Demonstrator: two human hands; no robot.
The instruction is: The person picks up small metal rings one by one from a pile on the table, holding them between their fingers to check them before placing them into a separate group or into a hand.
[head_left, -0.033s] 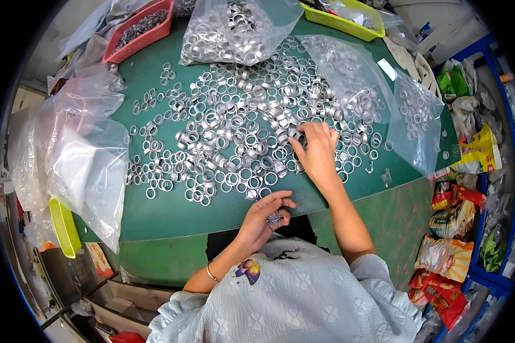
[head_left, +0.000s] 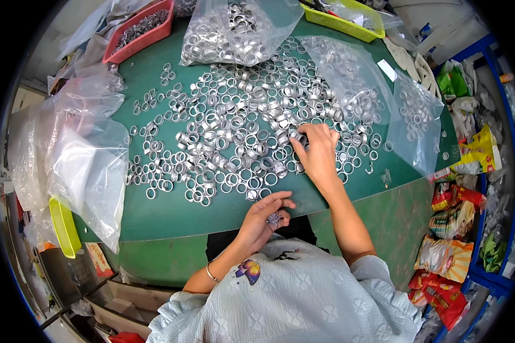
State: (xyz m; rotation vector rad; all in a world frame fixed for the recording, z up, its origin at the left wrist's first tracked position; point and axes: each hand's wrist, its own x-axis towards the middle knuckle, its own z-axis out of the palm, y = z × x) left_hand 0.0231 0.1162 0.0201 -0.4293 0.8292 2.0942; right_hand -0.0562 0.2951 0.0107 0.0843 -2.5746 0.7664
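Observation:
Loose silver metal rings [head_left: 234,134] lie spread and heaped across the green table [head_left: 154,217]. My right hand [head_left: 319,150] reaches into the right side of the heap, thumb and forefinger closing around a ring at its edge. Other rings partly hide that grip. Close to my body, past the table's near edge, my left hand [head_left: 263,220] is curled palm up around a few metal rings [head_left: 274,218]. How many it holds cannot be made out.
A clear bag of rings [head_left: 229,43] stands at the back, with two flatter ring bags [head_left: 349,80] [head_left: 415,114] on the right. A red basket [head_left: 140,31] and a yellow-green basket [head_left: 343,22] sit at the far edge. Empty plastic bags [head_left: 88,166] hang left; a blue shelf [head_left: 492,274] stands right.
The thumb and forefinger of my right hand have shifted very slightly at the heap, and a ring now shows between them. My left hand has stayed in place.

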